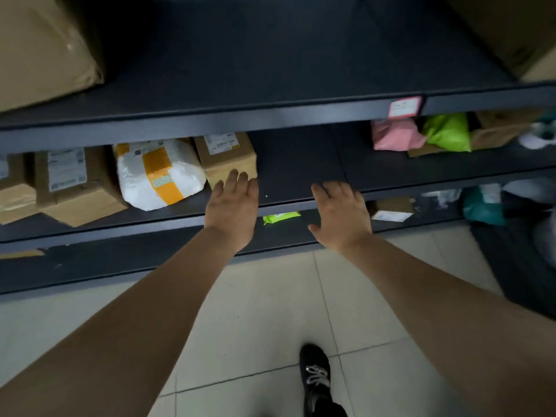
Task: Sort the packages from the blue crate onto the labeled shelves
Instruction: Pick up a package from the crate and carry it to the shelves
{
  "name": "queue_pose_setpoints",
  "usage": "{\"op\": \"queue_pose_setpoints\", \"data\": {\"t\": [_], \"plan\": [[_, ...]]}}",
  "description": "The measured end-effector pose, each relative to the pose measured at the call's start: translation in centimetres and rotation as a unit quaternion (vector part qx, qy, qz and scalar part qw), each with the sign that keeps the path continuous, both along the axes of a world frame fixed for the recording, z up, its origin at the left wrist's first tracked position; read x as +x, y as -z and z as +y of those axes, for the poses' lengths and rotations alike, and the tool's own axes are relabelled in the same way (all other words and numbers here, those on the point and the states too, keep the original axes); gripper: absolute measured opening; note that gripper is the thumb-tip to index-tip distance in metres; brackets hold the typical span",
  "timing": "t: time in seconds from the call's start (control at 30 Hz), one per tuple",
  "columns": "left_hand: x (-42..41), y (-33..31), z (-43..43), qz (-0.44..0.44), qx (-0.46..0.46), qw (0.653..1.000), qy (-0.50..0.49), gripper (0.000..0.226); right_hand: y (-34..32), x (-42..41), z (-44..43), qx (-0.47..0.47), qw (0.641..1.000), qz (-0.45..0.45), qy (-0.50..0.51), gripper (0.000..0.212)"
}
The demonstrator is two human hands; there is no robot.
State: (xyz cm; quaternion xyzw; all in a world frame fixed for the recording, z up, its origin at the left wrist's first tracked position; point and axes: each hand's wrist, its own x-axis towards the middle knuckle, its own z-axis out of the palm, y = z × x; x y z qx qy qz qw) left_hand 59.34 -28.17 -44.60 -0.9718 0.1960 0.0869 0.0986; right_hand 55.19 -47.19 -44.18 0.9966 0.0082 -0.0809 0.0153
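Head view: both bare arms reached toward middle shelf (301,158). Left hand (233,203) flat, fingers straight, tips against lower front of small cardboard box (225,156), gripping nothing. Right hand (340,215) spread, relaxed, empty, over shelf's front edge, apart from box. Box sat on middle shelf, just right of white wrapped parcel (159,173) with yellow tape; larger cardboard box (75,182) further left. Pink bag (394,135) and green bag (448,132) lay at right end, below red-bordered label (404,107). Small green packet (281,218) on shelf below. Black shoe (316,377) on tiled floor.
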Motion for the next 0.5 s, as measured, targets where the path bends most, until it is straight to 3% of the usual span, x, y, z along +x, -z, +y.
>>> {"op": "queue_pose_setpoints", "data": {"t": [0.33, 0.5], "plan": [[-12.0, -12.8, -6.5, -0.027, -0.014, 0.98, 0.197, 0.085, -13.1, -18.9, -4.3, -0.019, 0.983, -0.003, 0.18, 0.074], [-18.6, -17.9, -11.6, -0.042, -0.033, 0.958, 0.282, 0.075, -18.0, -28.5, -7.7, -0.021, 0.963, -0.017, 0.269, 0.075]]}}
